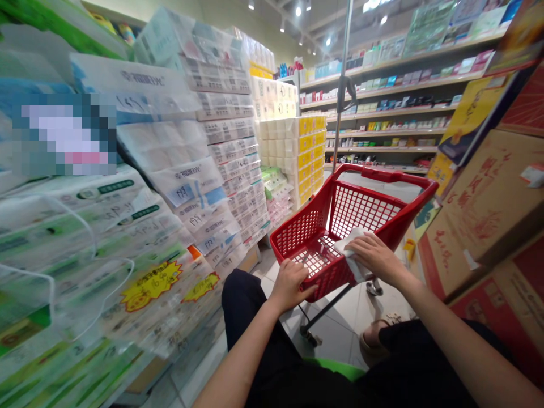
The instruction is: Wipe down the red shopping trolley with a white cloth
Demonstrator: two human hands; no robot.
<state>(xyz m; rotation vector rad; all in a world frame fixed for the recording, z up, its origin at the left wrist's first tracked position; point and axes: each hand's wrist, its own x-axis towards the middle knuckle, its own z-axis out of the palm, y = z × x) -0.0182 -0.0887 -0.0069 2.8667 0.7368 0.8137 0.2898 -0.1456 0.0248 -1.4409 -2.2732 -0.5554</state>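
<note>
Head view. Shop aisle, white tile floor [335, 328], ceiling spotlights [298, 11] lit. Wall shelves [378, 133] at the back carry rows of small boxes and bottles. Left side: tall stacks of plastic-wrapped tissue packs [232, 150], two yellow starburst price signs [152, 286] on the nearer ones, a white cable [123, 288] hanging in front. Right side: brown cardboard cartons [480, 198] with red print, piled and seen tilted. Metal pole [340, 102] rises behind the cart.

Red shopping cart [406, 211] stands directly before the person, between tissue packs and cartons; handle at the far end, perforated basket walls, caster wheel [312, 338] on the floor below.

Left hand [292, 284]: gripping the near-left part of the basket rim, fingers curled over it, thumb stretched along the outer wall. Right hand [374, 255]: closed over a white cloth [356, 266] (possibly a paper wipe; texture not resolved), pressing it on the near-right rim; cloth drapes down the outside. Hands apart from each other, both at the cart.

Dark trousers [243, 306] on spread legs, a green surface [335, 368] between them; one sandal [370, 340] at right.
</note>
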